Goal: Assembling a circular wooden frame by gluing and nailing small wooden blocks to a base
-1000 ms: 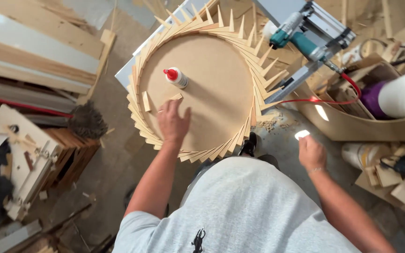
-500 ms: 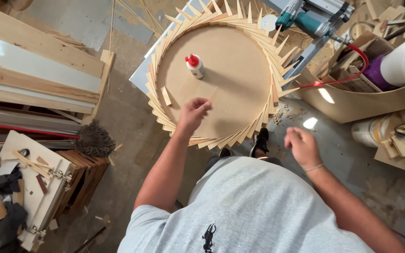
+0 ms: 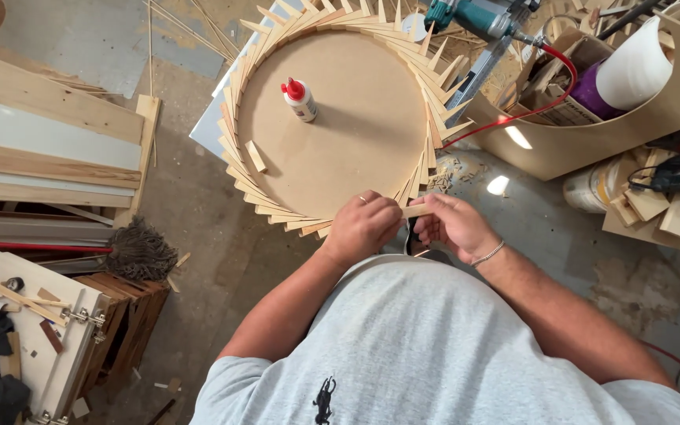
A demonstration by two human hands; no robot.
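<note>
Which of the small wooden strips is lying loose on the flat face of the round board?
The short strip left of the glue bottle. It lies flat, apart from the ring; another is held between both hands.

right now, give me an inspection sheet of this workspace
surface: round wooden disc, rimmed with fanned wood slats
job's things: small wood strip held between both hands at the disc's near edge; glue bottle upright on disc; loose wood piece on disc
clutter: offcuts, broom head, stacked boards
grippers: left hand and right hand both pinch the strip
cables: red hose by the power tool
surroundings: concrete floor, curved wooden bin
</note>
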